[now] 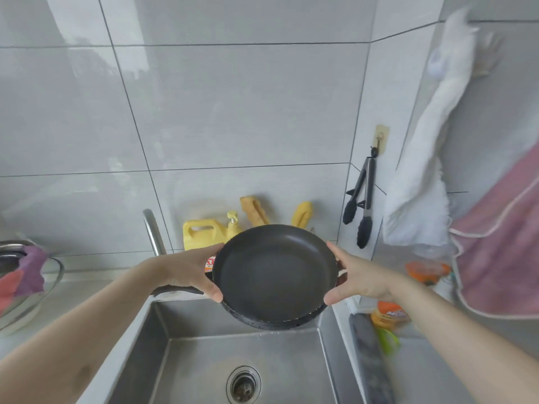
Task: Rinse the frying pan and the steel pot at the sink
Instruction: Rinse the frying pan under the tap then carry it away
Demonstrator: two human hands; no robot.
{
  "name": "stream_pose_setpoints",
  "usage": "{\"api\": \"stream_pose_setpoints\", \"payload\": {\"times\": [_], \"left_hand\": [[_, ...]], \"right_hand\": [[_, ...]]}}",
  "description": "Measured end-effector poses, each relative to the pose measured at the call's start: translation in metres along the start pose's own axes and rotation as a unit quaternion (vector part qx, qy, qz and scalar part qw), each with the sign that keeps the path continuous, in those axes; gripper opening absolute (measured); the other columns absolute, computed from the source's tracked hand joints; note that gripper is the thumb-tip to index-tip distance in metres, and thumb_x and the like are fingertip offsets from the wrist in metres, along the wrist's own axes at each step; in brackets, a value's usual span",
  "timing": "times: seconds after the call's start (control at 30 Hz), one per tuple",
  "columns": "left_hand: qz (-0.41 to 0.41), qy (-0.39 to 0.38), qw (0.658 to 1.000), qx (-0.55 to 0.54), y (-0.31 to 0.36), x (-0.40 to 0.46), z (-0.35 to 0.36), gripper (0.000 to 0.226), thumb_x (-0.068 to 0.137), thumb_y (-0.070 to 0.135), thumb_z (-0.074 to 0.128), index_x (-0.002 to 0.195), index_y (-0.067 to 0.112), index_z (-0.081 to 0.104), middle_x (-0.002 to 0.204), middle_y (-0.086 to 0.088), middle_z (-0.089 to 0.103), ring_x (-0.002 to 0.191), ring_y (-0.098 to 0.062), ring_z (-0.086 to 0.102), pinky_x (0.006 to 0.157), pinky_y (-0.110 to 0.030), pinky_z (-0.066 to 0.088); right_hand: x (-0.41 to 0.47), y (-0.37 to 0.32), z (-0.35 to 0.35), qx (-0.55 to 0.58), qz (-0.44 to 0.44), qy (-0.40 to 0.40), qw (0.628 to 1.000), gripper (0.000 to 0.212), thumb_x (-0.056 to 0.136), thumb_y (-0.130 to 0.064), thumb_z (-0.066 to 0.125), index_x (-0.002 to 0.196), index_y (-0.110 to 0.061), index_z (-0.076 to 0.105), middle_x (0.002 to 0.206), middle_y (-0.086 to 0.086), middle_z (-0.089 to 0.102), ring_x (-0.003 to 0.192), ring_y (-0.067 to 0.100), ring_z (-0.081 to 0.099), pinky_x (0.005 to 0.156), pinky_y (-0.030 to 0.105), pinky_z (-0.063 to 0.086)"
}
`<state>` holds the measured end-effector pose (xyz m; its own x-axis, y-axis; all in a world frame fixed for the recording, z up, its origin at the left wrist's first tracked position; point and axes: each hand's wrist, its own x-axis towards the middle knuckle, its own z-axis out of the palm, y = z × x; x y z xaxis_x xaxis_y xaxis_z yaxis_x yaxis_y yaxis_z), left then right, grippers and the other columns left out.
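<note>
Frying pan (275,277) held up over the sink (204,354), tilted with its dark inside facing the camera, far rim high, near rim low above the basin's back edge. Left hand (189,272) grips the pan's left rim, thumb curled over the near edge, fingers behind the pan. Right hand (354,277) grips the right rim the same way, thumb on the front, fingers wrapped behind. Pan handle (178,291) sticks out to the left under the left hand.

Faucet (153,231) stands behind the left wrist; no water stream visible. A few drops seem to hang below the pan's lower rim, hard to be sure. Drain (243,384) sits open at the bottom of the basin.

Step, as a guess: draining or shaking off the pan, so the pan rinse looks close to done. Steel pot: a metal vessel (17,258) with a cloth (27,275) draped on it sits on the counter at far left, may be the pot, cannot confirm. Next move likely calls for setting the pan aside somewhere stable, then bringing the pot under the faucet. Wet rim could slip, so both hands need a firm hold.
</note>
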<state>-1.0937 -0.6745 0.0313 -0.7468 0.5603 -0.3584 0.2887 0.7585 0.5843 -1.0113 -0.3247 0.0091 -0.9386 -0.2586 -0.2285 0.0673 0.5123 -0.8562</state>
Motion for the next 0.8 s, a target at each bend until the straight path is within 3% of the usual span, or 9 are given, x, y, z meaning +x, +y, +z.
{"api": "stream_pose_setpoints", "payload": {"times": [0.07, 0.17, 0.23, 0.37, 0.5, 0.67, 0.77, 0.8], "left_hand": [[0.018, -0.004, 1.000, 0.002, 0.012, 0.006, 0.004, 0.093, 0.066, 0.025, 0.088, 0.138, 0.050, 0.035, 0.131, 0.035, 0.049, 0.129, 0.005, 0.041, 0.113, -0.034, 0.030], [0.052, -0.026, 0.998, 0.033, 0.041, 0.016, 0.017, 0.100, 0.064, 0.028, 0.088, 0.141, 0.055, 0.030, 0.132, 0.039, 0.047, 0.127, 0.008, 0.042, 0.112, -0.034, 0.030], [0.063, -0.042, 0.996, 0.040, 0.064, 0.023, 0.028, 0.102, 0.063, 0.024, 0.088, 0.140, 0.056, 0.029, 0.130, 0.039, 0.048, 0.118, 0.010, 0.050, 0.110, -0.033, 0.034], [0.097, -0.049, 0.992, 0.069, 0.124, 0.036, 0.071, 0.102, 0.057, 0.032, 0.089, 0.132, 0.063, 0.029, 0.138, 0.035, 0.042, 0.130, 0.001, 0.041, 0.113, -0.035, 0.030], [0.175, -0.092, 0.978, 0.073, 0.202, 0.041, 0.131, 0.098, 0.060, 0.027, 0.088, 0.130, 0.064, 0.030, 0.126, 0.042, 0.048, 0.110, 0.019, 0.048, 0.100, -0.024, 0.035], [0.242, -0.170, 0.954, 0.044, 0.308, 0.041, 0.225, 0.096, 0.062, 0.014, 0.087, 0.135, 0.054, 0.039, 0.125, 0.025, 0.060, 0.090, 0.006, 0.065, 0.088, -0.026, 0.049], [0.277, -0.210, 0.937, 0.030, 0.378, 0.034, 0.286, 0.090, 0.064, 0.009, 0.087, 0.127, 0.056, 0.044, 0.110, 0.032, 0.064, 0.096, 0.007, 0.065, 0.089, -0.025, 0.051], [0.286, -0.229, 0.930, 0.030, 0.401, 0.033, 0.306, 0.090, 0.064, 0.008, 0.087, 0.127, 0.057, 0.044, 0.110, 0.033, 0.064, 0.100, 0.006, 0.065, 0.091, -0.025, 0.051]], "right_hand": [[-0.020, 0.008, -0.006, 0.013, 0.015, 0.026, 0.999, 0.100, 0.064, -0.008, 0.087, 0.121, -0.065, 0.029, 0.112, -0.002, 0.064, 0.100, 0.012, 0.067, 0.098, 0.034, 0.050], [-0.056, 0.029, -0.014, 0.041, 0.046, 0.062, 0.996, 0.120, 0.053, -0.016, 0.091, 0.138, -0.059, 0.017, 0.116, -0.001, 0.062, 0.097, 0.015, 0.068, 0.085, 0.032, 0.053], [-0.082, 0.042, -0.018, 0.053, 0.053, 0.080, 0.994, 0.117, 0.051, -0.018, 0.091, 0.138, -0.056, 0.024, 0.113, 0.002, 0.064, 0.089, 0.022, 0.067, 0.076, 0.038, 0.053], [-0.165, 0.069, -0.032, 0.036, 0.058, 0.145, 0.987, 0.117, 0.056, -0.018, 0.089, 0.140, -0.059, 0.020, 0.113, -0.003, 0.066, 0.101, 0.018, 0.066, 0.091, 0.036, 0.055], [-0.269, 0.098, -0.046, 0.054, 0.075, 0.190, 0.977, 0.115, 0.062, -0.005, 0.085, 0.141, -0.060, 0.022, 0.110, -0.003, 0.067, 0.099, 0.015, 0.067, 0.086, 0.029, 0.055], [-0.417, 0.139, -0.059, 0.047, 0.137, 0.266, 0.953, 0.116, 0.058, -0.017, 0.090, 0.141, -0.059, 0.020, 0.116, -0.007, 0.067, 0.105, 0.010, 0.065, 0.099, 0.037, 0.050], [-0.513, 0.156, -0.059, 0.091, 0.182, 0.311, 0.928, 0.115, 0.063, -0.010, 0.088, 0.140, -0.058, 0.017, 0.113, -0.017, 0.066, 0.101, -0.004, 0.064, 0.092, 0.021, 0.051], [-0.544, 0.161, -0.058, 0.096, 0.197, 0.325, 0.920, 0.119, 0.062, -0.012, 0.089, 0.144, -0.054, 0.015, 0.116, -0.017, 0.065, 0.105, -0.004, 0.063, 0.095, 0.022, 0.049]]}}
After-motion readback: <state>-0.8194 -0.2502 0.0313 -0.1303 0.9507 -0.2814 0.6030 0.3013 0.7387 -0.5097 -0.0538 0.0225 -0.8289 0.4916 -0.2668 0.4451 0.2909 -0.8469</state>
